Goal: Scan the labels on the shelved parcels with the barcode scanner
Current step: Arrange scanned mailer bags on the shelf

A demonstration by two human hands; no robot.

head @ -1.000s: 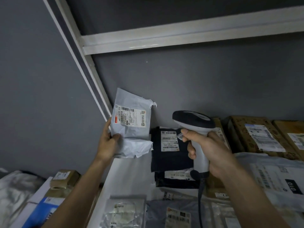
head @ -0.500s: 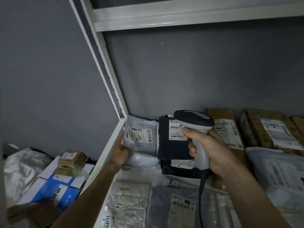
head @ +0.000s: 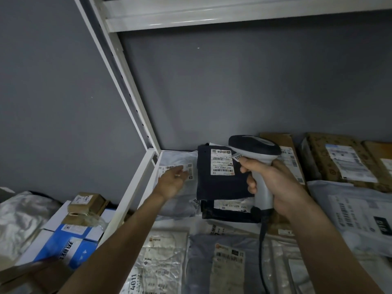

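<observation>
My right hand (head: pixel 273 183) grips the handle of a grey-and-black barcode scanner (head: pixel 254 145), its head pointing left over the shelf. Its cable hangs down below my wrist. A white poly-bag parcel (head: pixel 178 160) lies flat in the shelf's back left corner with its label up. My left hand (head: pixel 171 183) hovers over it, palm up, fingers spread, holding nothing. Right beside it lies a dark navy parcel (head: pixel 218 185) with a white label (head: pixel 222 162), partly under the scanner head.
Brown cardboard parcels (head: pixel 337 160) line the back right of the shelf. A grey bag (head: pixel 360 213) and several flat bags (head: pixel 165 262) lie nearer me. The white upright post (head: pixel 127 81) and upper shelf beam (head: pixel 233 15) frame the bay. Boxes (head: pixel 70 240) stack left, outside the rack.
My left hand lowered the white parcel from upright in the air onto the shelf corner, then let go and opened above it. The scanner hand stayed put.
</observation>
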